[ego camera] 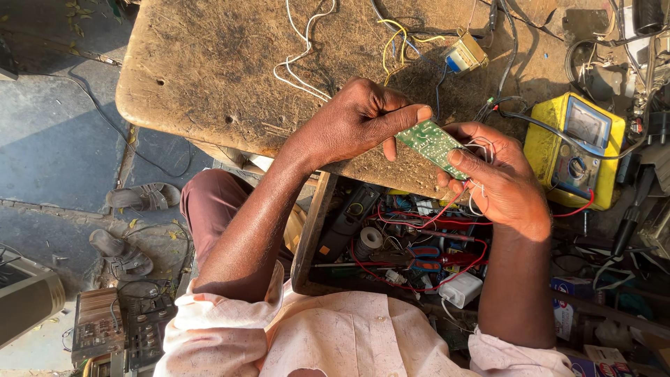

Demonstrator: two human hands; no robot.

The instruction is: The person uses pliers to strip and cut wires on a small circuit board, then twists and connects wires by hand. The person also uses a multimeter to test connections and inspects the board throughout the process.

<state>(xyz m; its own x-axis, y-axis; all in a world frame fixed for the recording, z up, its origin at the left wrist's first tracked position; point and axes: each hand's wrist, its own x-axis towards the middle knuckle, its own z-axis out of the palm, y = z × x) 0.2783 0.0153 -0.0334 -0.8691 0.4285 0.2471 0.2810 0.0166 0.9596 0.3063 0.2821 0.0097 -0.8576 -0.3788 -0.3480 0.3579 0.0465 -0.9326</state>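
I hold a small green circuit board (434, 144) over the front edge of a worn wooden workbench (209, 63). My left hand (356, 122) pinches its upper left end between thumb and fingers. My right hand (499, 178) grips the lower right end, where thin white and red wires (474, 150) trail from the board through my fingers. The board is tilted, its green face up.
A yellow multimeter (576, 150) lies at the bench's right. White and yellow wires (307, 49) and a small transformer (464, 52) lie further back. An open drawer (412, 244) under the bench holds tools, red wires, pliers and a white adapter. Sandals (139, 197) and a radio chassis (115, 324) lie on the floor, left.
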